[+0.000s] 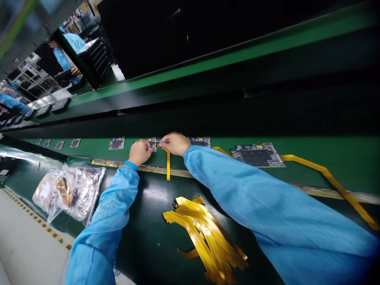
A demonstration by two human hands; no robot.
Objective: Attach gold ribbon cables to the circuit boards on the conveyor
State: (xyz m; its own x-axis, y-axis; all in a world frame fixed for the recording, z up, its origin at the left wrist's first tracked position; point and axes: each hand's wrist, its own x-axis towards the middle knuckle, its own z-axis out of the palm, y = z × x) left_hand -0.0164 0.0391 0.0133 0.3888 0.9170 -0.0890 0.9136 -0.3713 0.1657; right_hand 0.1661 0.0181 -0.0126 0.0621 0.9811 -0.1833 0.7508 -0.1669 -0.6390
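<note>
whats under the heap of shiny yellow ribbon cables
The heap of shiny yellow ribbon cables lies on a glossy dark green tabletop, visible to both sides. A darker orange-brown strip sticks out at its left. Anything beneath the middle is covered.

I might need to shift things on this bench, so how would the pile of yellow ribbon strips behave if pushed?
The pile of yellow ribbon strips would probably fan apart, since they overlap loosely and no band shows. Each strip is likely light and bendy, looking thin and flat. They may slide easily, as the bench looks smooth and shiny.
</note>
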